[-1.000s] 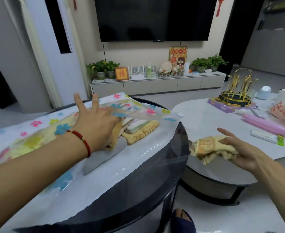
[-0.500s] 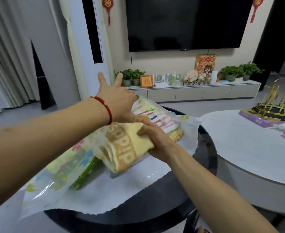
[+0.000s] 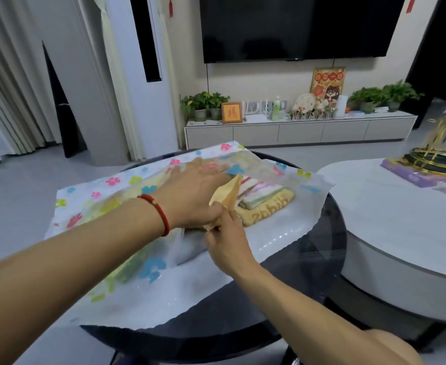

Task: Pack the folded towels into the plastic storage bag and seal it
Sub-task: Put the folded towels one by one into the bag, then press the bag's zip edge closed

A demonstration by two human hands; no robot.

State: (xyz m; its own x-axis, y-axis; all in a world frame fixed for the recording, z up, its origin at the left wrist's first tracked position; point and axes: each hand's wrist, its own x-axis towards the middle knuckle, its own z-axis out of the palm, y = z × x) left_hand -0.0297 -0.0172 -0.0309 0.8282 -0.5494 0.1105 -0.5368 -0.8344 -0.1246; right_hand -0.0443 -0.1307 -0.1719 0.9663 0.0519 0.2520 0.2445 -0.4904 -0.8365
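- A round desk with a glossy black glass top carries a translucent plastic storage bag printed with pink, blue and yellow-green flowers; the thin, crinkled film spreads from the desk's left edge almost to its right edge.
- The bag's mouth faces the right edge, its upper layer lifted over a stack of folded terry towels: a mustard-yellow towel with pale woven letters at the bottom, and pastel striped towels above it.
- The left hand, with a red beaded cord bracelet on the wrist, reaches into the bag's mouth with fingers stretched flat; the fingertips lie under the cloudy film, so its grip is wide and holds nothing.
- The right hand has a narrow grip: curled fingers pinch the near corner of a soft yellow-orange folded towel, which stands tilted at the bag's mouth, touching the left hand and leaning beside the stack.
- Beside the desk's right edge stands a white oval table with a smooth matte top, bearing a gold wire rack on a purple box.
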